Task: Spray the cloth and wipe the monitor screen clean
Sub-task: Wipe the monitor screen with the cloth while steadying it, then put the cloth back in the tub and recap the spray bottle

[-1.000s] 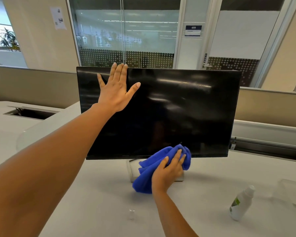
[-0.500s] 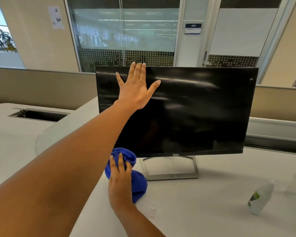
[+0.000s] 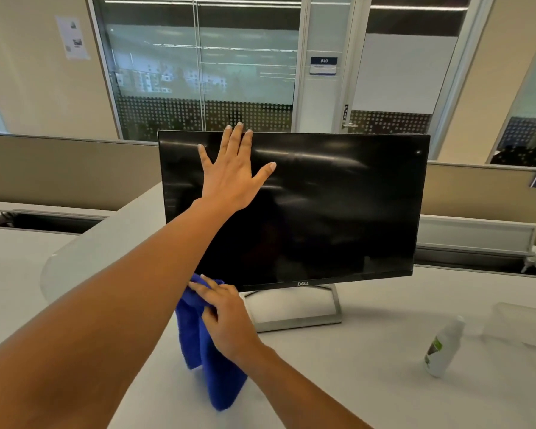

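A black monitor (image 3: 322, 212) stands on a silver frame stand on the white desk. My left hand (image 3: 232, 178) lies flat and spread against the upper left of the screen, fingertips at its top edge. Below it, my right hand (image 3: 226, 317) grips a blue cloth (image 3: 211, 363) at the screen's lower left corner, and the cloth hangs down to the desk. My left forearm hides part of the cloth and the screen's lower left. A white spray bottle (image 3: 443, 348) with a green label stands at the right.
A clear plastic container (image 3: 523, 326) sits behind the bottle at the right edge. An open cable slot (image 3: 44, 222) is cut into the desk at the left. Low beige partitions and a cable tray run behind the monitor. Glass office walls stand beyond.
My right hand has carried the blue cloth from the bottom middle of the screen to its lower left corner. The left hand stays flat on the screen. The view has shifted left.
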`<state>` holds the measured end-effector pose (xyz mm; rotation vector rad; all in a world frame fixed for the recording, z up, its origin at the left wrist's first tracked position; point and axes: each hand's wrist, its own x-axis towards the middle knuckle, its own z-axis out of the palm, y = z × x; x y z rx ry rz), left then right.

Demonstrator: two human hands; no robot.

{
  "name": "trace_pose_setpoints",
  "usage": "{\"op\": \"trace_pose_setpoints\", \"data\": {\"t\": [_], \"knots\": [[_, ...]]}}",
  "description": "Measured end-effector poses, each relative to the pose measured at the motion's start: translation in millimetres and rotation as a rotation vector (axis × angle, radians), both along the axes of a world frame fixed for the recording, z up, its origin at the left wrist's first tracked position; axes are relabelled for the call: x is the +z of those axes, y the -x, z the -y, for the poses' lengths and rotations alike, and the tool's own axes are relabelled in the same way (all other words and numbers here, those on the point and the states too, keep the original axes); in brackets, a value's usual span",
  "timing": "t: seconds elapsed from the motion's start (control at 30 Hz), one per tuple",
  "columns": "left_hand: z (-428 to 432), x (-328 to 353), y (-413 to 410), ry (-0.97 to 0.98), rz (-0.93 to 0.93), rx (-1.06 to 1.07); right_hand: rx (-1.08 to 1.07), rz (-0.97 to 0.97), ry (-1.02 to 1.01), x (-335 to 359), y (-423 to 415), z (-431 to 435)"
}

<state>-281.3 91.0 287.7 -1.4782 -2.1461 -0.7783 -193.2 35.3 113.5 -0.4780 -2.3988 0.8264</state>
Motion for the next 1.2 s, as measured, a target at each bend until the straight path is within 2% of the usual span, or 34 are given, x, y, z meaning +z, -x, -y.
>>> {"op": "trace_pose_setpoints", "data": {"t": [0.17,0.3,0.37,0.47,0.57,0.63,0.73,0.97,1.1,1.2], "knots": [[12,-21,-30,-0.115,0.102,-0.093,-0.127,-0.048,0.16,26,-57,-31],[21,-44,-58,-0.184,0.214,-0.155,-0.246,-0.045,0.213,34,-110,-55],[25,-65,-78,-0.239,0.407,-0.197,-0.293,-0.08,0.2,38,-133,-61],[32,-101,-118,-0.279,0.826,-0.197,-0.357,-0.134,0.092,42,-160,-65],[31,-125,-157,-0.065,1.23,-0.25,-0.423,-0.132,-0.032,43,-176,-67],[27,-130,-180,0.064,1.372,-0.397,-0.448,-0.128,-0.06,42,-183,-67],[17,-133,-201,0.063,1.346,-0.503,-0.42,-0.14,-0.01,40,-195,-67],[-4,-126,-228,-0.051,1.21,-0.575,-0.24,-0.169,0.2,43,-251,-92],[-21,-111,-251,-0.136,1.247,-0.559,-0.381,-0.33,0.299,52,-290,-110],[-39,-99,-276,-0.179,1.327,-0.591,-0.45,-0.328,0.471,52,-320,-121]]}}
